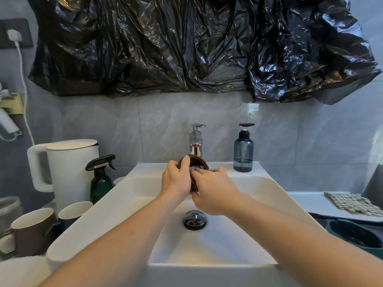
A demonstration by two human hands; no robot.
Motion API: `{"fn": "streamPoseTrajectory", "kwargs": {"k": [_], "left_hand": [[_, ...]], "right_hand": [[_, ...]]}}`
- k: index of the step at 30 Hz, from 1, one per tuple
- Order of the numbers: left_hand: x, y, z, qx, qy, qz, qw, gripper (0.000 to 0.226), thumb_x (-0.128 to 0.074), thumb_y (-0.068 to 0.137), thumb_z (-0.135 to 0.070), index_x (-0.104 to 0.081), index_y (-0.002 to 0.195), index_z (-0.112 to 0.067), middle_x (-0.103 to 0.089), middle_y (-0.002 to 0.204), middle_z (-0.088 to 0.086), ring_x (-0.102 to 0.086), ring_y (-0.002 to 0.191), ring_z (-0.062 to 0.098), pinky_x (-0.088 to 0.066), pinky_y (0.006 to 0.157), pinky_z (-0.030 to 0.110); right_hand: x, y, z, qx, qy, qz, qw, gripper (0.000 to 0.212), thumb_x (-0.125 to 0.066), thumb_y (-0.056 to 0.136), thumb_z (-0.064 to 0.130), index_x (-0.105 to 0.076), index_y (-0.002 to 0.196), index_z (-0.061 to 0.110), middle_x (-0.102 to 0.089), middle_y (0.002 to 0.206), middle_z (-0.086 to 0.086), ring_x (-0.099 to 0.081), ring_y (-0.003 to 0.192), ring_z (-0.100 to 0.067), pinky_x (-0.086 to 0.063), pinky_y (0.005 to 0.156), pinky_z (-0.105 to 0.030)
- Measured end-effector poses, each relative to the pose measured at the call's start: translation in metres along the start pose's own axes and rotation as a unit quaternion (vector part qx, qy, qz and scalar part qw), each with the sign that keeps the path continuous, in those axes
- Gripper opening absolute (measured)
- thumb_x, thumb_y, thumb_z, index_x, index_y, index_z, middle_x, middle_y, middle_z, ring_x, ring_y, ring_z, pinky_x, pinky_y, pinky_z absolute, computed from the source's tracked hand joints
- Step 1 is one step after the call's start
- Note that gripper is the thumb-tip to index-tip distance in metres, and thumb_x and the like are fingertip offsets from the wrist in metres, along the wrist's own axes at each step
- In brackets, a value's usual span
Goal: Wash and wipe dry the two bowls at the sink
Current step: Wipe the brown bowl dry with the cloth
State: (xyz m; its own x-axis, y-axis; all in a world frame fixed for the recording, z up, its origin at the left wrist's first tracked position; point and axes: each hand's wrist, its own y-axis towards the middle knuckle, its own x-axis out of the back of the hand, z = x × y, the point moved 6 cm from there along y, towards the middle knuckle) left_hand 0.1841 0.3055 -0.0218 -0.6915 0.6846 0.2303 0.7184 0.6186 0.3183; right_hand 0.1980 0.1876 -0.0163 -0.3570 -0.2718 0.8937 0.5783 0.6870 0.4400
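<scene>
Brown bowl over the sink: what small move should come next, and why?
Probably turn the brown bowl a little in the left hand so the right hand can rub a fresh part. The left hand grips its rim, tilted on edge below the faucet, and the right fingers press inside it. Whether water runs cannot be told.

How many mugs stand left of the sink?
2: a brown mug nearest the left edge, a dark green mug beside it, closer to the sink. Others may be hidden.
</scene>
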Motion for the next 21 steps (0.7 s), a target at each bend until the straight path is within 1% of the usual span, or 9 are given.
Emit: {"fn": "streamPoseTrajectory", "kwargs": {"k": [1, 3, 6, 8, 12, 15, 17, 19, 21], "left_hand": [[0.001, 0.002, 0.002, 0.002, 0.006, -0.004, 1.0, 0.043, -0.049, 0.107, -0.048, -0.06, 0.106, -0.007, -0.067, 0.111, 0.012, -0.058, 0.094, 0.029, -0.044, 0.076, 0.033], [0.002, 0.002, 0.003, 0.006, 0.013, -0.008, 1.0, 0.043, -0.048, 0.106, -0.05, -0.06, 0.105, -0.008, -0.065, 0.107, 0.009, -0.056, 0.1, 0.031, -0.039, 0.082, 0.036], [0.002, 0.003, 0.004, 0.0, 0.024, -0.008, 1.0, 0.042, -0.048, 0.106, -0.051, -0.059, 0.104, -0.01, -0.062, 0.1, 0.004, -0.057, 0.1, 0.03, -0.039, 0.082, 0.036], [0.002, 0.002, 0.004, -0.003, 0.027, -0.005, 1.0, 0.041, -0.048, 0.106, -0.051, -0.059, 0.102, -0.011, -0.062, 0.098, 0.003, -0.058, 0.099, 0.03, -0.039, 0.08, 0.036], [0.001, 0.005, 0.006, -0.003, 0.025, 0.0, 1.0, 0.045, -0.048, 0.107, -0.051, -0.061, 0.106, -0.008, -0.065, 0.105, 0.008, -0.057, 0.1, 0.029, -0.038, 0.081, 0.036], [0.004, 0.009, 0.009, 0.015, -0.004, -0.006, 1.0, 0.047, -0.046, 0.108, -0.052, -0.062, 0.109, -0.008, -0.065, 0.11, 0.008, -0.057, 0.103, 0.029, -0.041, 0.085, 0.038], [0.006, 0.011, 0.011, 0.029, -0.025, -0.008, 0.999, 0.046, -0.043, 0.108, -0.053, -0.062, 0.111, -0.011, -0.065, 0.111, 0.007, -0.058, 0.104, 0.026, -0.043, 0.089, 0.039], [0.005, 0.012, 0.011, 0.031, -0.027, -0.005, 0.999, 0.042, -0.043, 0.108, -0.052, -0.061, 0.11, -0.013, -0.066, 0.108, 0.004, -0.058, 0.101, 0.023, -0.042, 0.089, 0.038], [0.004, 0.011, 0.011, 0.028, -0.019, 0.005, 0.999, 0.044, -0.044, 0.108, -0.051, -0.063, 0.113, -0.011, -0.068, 0.11, 0.005, -0.06, 0.103, 0.024, -0.043, 0.089, 0.038]], "right_hand": [[0.001, 0.002, 0.002, 0.004, -0.01, -0.013, 1.0, 0.04, -0.057, 0.093, 0.034, -0.055, 0.131, 0.022, -0.066, 0.125, 0.002, -0.063, 0.11, -0.025, -0.038, 0.088, -0.039], [0.004, 0.004, 0.006, 0.012, -0.027, -0.021, 0.999, 0.027, -0.058, 0.094, 0.035, -0.061, 0.119, 0.025, -0.071, 0.106, 0.002, -0.065, 0.093, -0.025, -0.036, 0.076, -0.037], [0.007, 0.003, 0.007, 0.023, -0.037, -0.023, 0.999, 0.021, -0.058, 0.098, 0.039, -0.066, 0.109, 0.023, -0.072, 0.095, 0.0, -0.063, 0.085, -0.026, -0.035, 0.073, -0.037], [0.01, 0.001, 0.006, 0.029, -0.015, -0.033, 0.999, 0.022, -0.059, 0.099, 0.042, -0.066, 0.104, 0.022, -0.072, 0.095, -0.002, -0.062, 0.086, -0.028, -0.037, 0.074, -0.037], [0.011, -0.002, 0.001, 0.049, 0.053, -0.065, 0.995, 0.018, -0.066, 0.094, 0.042, -0.074, 0.103, 0.028, -0.074, 0.094, 0.003, -0.062, 0.083, -0.025, -0.032, 0.069, -0.032], [0.008, -0.003, 0.0, 0.063, 0.123, -0.108, 0.985, 0.012, -0.071, 0.092, 0.034, -0.076, 0.103, 0.032, -0.074, 0.093, 0.008, -0.064, 0.085, -0.023, -0.041, 0.067, -0.033], [0.007, -0.002, 0.0, 0.066, 0.159, -0.128, 0.977, 0.014, -0.073, 0.091, 0.027, -0.074, 0.103, 0.034, -0.075, 0.097, 0.013, -0.065, 0.086, -0.018, -0.046, 0.07, -0.031], [0.004, -0.001, 0.001, 0.078, 0.161, -0.127, 0.976, 0.021, -0.072, 0.091, 0.024, -0.072, 0.107, 0.036, -0.075, 0.105, 0.019, -0.066, 0.094, -0.014, -0.049, 0.076, -0.032], [0.0, -0.001, 0.003, 0.095, 0.145, -0.121, 0.977, 0.029, -0.07, 0.092, 0.022, -0.069, 0.116, 0.037, -0.07, 0.122, 0.021, -0.063, 0.114, -0.012, -0.046, 0.086, -0.028]]}}
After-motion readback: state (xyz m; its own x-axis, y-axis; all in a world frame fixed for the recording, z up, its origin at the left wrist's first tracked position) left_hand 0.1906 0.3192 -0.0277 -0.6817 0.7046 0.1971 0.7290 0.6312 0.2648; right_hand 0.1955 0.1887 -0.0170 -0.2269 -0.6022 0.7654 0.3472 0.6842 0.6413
